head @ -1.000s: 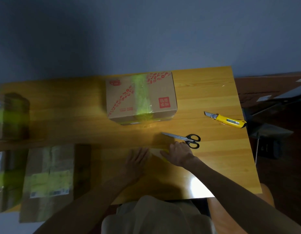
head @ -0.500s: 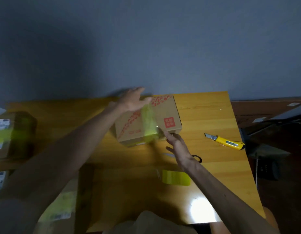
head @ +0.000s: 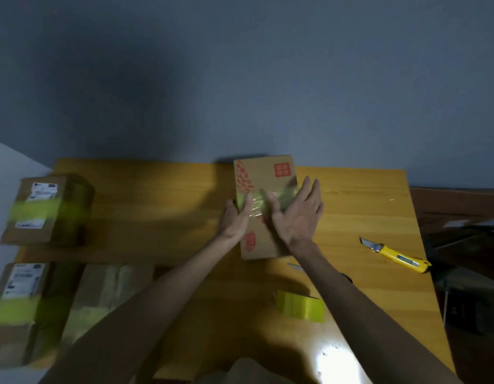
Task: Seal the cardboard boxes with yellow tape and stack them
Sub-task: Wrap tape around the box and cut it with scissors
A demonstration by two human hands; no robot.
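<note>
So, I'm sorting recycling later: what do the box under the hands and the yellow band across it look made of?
The box looks like matte brown cardboard, printed red. The band seems to be glossy translucent yellow plastic tape: it glints and wrinkles.

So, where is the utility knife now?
In the head view, the utility knife lies on the right side of the table, right of the printed cardboard box.
</note>
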